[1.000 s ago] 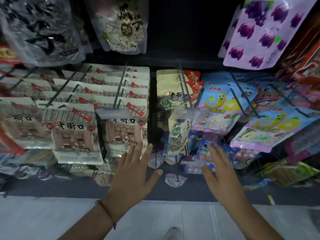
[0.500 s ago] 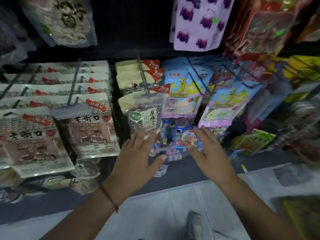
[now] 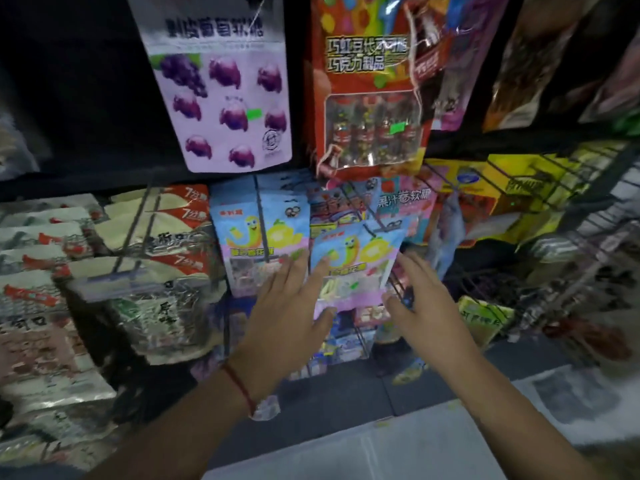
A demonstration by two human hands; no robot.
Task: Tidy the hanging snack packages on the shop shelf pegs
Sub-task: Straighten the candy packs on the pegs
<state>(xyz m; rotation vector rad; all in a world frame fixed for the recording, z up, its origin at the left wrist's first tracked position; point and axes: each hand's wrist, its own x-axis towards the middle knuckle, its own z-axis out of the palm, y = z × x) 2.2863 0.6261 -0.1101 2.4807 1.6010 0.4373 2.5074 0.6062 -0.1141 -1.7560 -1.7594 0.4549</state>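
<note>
Both hands reach for the blue banana-print package (image 3: 353, 261) hanging on a middle peg: the left hand (image 3: 287, 317) lies on its lower left edge, fingers straight. The right hand (image 3: 426, 299) (fingers spread, relaxed) is at its right edge.

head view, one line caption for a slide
Both hands reach open toward a blue banana-print snack pack on its peg.

Both hands raised, fingers straight, spread: left (image 3: 289, 315), right (image 3: 427, 306); forearms extended forward.
</note>
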